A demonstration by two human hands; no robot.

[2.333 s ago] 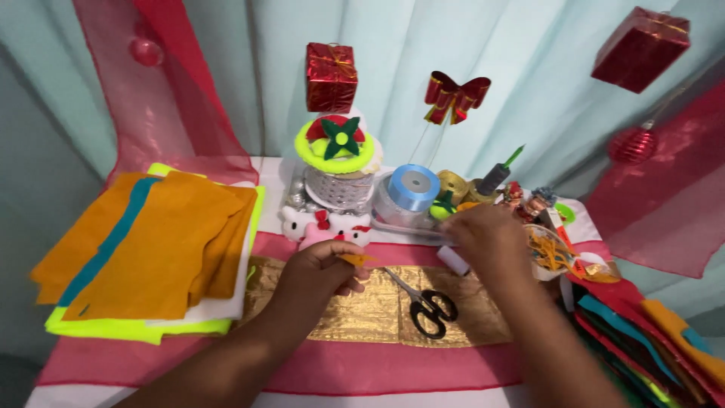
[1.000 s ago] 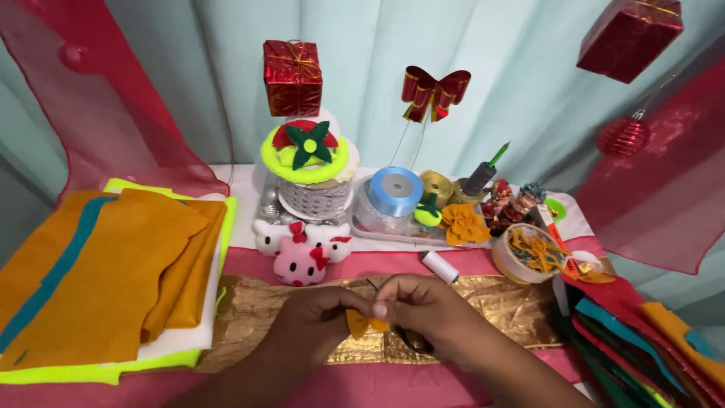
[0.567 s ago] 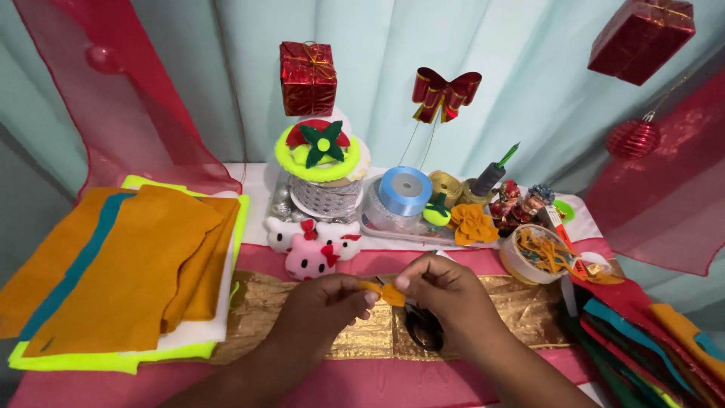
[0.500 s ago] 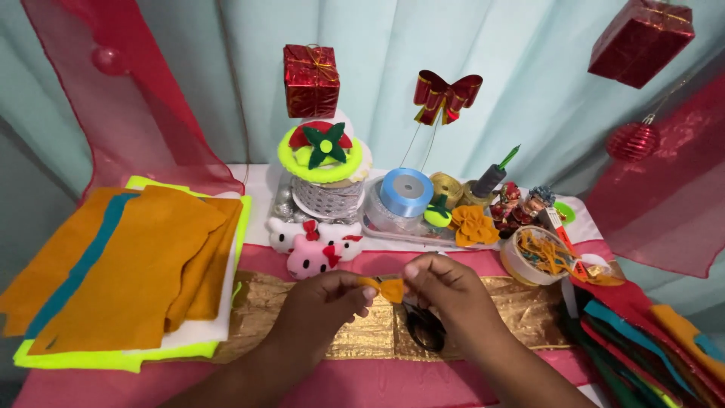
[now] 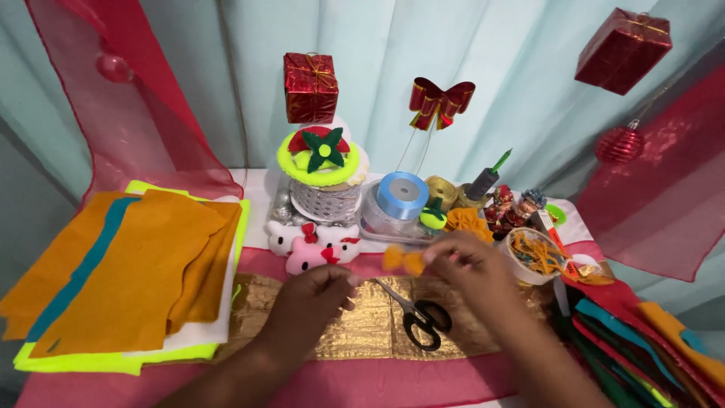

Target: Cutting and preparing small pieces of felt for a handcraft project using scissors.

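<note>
1. A small orange felt piece point(image 5: 402, 260), shaped like a bow, sits in the air just above the table, pinched at its right end by the fingertips of the right hand point(image 5: 472, 273).
2. The felt piece juts out to the left of that pinch, so most of it shows clear of the fingers; it is blurred, and finer detail cannot be told.
3. The left hand point(image 5: 311, 302) lies lower and to the left, fingers curled in loosely, apart from the felt piece and holding nothing that can be seen.
4. Between the two hands, black-handled scissors point(image 5: 415, 316) lie on a strip of gold foil fabric point(image 5: 361, 332), blades pointing up toward the felt piece, handles near the right wrist.
5. The gold strip rests on a red table cover point(image 5: 377, 381).
6. Just behind the hands sit two small white plush cat toys point(image 5: 313, 245) with red bows.
7. Behind those stands a white woven basket point(image 5: 326, 201) topped with a lime felt ring and a green flower, and beside it a roll of blue ribbon point(image 5: 402, 195).
8. On the left lies a stack of orange felt sheets point(image 5: 136, 264).
9. On the right stands a round tub of scraps point(image 5: 535, 255), with more felt sheets point(image 5: 642, 340) at the table's corner.
</note>
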